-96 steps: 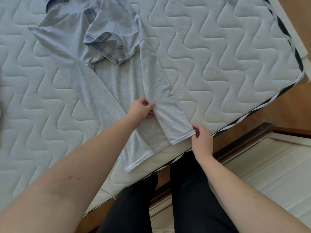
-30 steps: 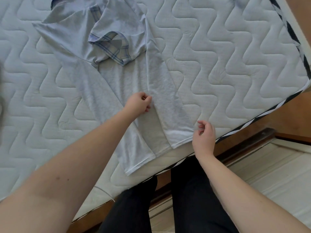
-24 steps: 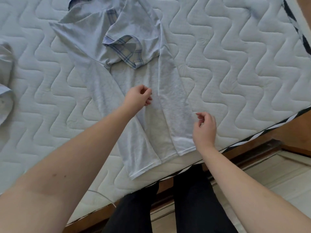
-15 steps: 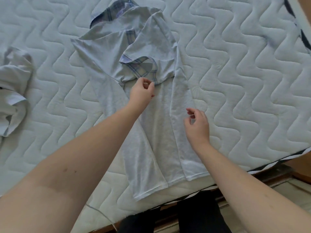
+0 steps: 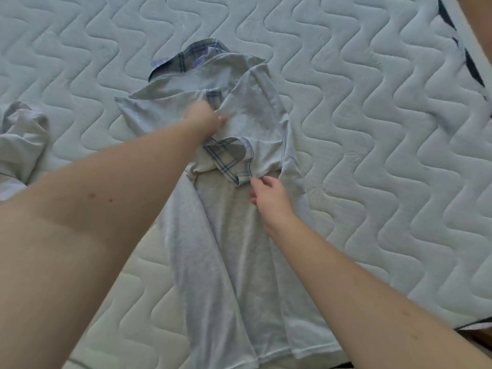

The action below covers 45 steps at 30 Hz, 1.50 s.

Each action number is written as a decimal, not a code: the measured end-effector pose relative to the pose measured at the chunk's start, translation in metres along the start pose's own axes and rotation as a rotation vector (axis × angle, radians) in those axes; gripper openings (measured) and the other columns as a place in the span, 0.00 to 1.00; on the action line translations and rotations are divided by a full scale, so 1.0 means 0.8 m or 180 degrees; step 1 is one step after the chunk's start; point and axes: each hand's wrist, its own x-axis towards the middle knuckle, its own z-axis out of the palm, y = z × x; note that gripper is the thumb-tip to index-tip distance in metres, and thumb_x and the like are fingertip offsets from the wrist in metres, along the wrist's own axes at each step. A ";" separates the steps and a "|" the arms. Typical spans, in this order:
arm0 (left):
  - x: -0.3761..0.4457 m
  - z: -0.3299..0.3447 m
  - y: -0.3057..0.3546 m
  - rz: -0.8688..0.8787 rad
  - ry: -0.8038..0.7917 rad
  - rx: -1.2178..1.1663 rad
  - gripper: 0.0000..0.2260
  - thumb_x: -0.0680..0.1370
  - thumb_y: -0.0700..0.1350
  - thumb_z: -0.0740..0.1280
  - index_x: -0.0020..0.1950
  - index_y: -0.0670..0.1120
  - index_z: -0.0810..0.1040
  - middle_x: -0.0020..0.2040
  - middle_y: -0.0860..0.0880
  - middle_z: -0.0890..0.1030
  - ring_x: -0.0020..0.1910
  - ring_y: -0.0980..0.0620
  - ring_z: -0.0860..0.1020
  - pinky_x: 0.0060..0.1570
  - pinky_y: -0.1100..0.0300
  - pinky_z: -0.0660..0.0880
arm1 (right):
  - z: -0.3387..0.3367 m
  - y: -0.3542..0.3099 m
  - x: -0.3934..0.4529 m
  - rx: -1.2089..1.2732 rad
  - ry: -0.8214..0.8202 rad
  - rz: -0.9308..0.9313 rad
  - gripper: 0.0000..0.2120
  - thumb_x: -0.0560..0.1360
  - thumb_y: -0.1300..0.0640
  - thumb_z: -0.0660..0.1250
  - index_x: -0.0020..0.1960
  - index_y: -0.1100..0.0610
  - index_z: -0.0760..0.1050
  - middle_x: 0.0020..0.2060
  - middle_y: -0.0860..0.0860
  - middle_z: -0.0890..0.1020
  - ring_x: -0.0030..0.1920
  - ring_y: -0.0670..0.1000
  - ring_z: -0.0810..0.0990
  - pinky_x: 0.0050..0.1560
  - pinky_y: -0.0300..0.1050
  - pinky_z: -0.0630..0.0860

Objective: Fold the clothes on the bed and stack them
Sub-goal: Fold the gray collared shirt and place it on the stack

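two hands (image 5: 269, 194) — grey shirt (image 5: 229, 235), quilted mattress (image 5: 372, 129)

My one head-worn camera looks steeply down and forward, close over the white quilted mattress (image 5: 372, 129), my forearms filling the foreground.

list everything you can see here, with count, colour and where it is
shirt: one, light grey, plaid trim on collar and sleeve cuff, centre of the mattress, both sides folded inward
other garment: one, pale grey-white, crumpled at the left edge
mattress: one, white with wavy quilting, dark-striped edge at right
left hand: one, on the shirt's upper part near the collar, grip blurred
right hand: one, fingers curled just below the plaid sleeve cuff
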 end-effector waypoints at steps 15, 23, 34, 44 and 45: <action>0.024 -0.097 -0.026 0.1258 0.0797 -0.0625 0.12 0.76 0.54 0.70 0.53 0.48 0.80 0.42 0.49 0.78 0.41 0.51 0.74 0.41 0.61 0.67 | 0.058 -0.064 0.010 0.1222 -0.0603 0.0182 0.05 0.78 0.59 0.67 0.42 0.54 0.76 0.38 0.49 0.81 0.41 0.46 0.80 0.43 0.41 0.75; 0.065 -0.086 -0.063 0.1160 0.0477 0.0475 0.15 0.75 0.51 0.72 0.56 0.43 0.79 0.47 0.45 0.79 0.48 0.44 0.76 0.45 0.57 0.69 | 0.064 -0.057 0.008 0.0381 -0.0841 0.0216 0.07 0.80 0.60 0.63 0.57 0.56 0.75 0.50 0.53 0.81 0.42 0.47 0.80 0.39 0.37 0.75; -0.026 -0.012 -0.003 0.1740 0.1226 0.0020 0.16 0.82 0.50 0.57 0.39 0.43 0.72 0.32 0.48 0.71 0.32 0.48 0.69 0.35 0.54 0.66 | -0.076 0.020 -0.017 -0.2180 0.0279 -0.1606 0.04 0.77 0.58 0.67 0.52 0.54 0.78 0.44 0.49 0.80 0.46 0.48 0.77 0.51 0.45 0.73; -0.163 0.155 -0.044 -0.0141 -0.0302 -0.1821 0.15 0.80 0.54 0.66 0.40 0.44 0.79 0.36 0.45 0.84 0.37 0.47 0.84 0.46 0.50 0.81 | -0.101 0.041 -0.015 -0.2069 0.0516 -0.1842 0.12 0.78 0.63 0.66 0.61 0.59 0.77 0.54 0.55 0.79 0.56 0.56 0.76 0.62 0.53 0.71; -0.167 0.163 -0.043 -0.0155 -0.0347 -0.1905 0.12 0.78 0.53 0.68 0.42 0.45 0.79 0.38 0.45 0.84 0.39 0.47 0.84 0.47 0.49 0.81 | -0.102 0.040 -0.017 -0.1983 0.0550 -0.1824 0.12 0.78 0.63 0.65 0.61 0.59 0.77 0.53 0.54 0.78 0.56 0.56 0.76 0.62 0.53 0.72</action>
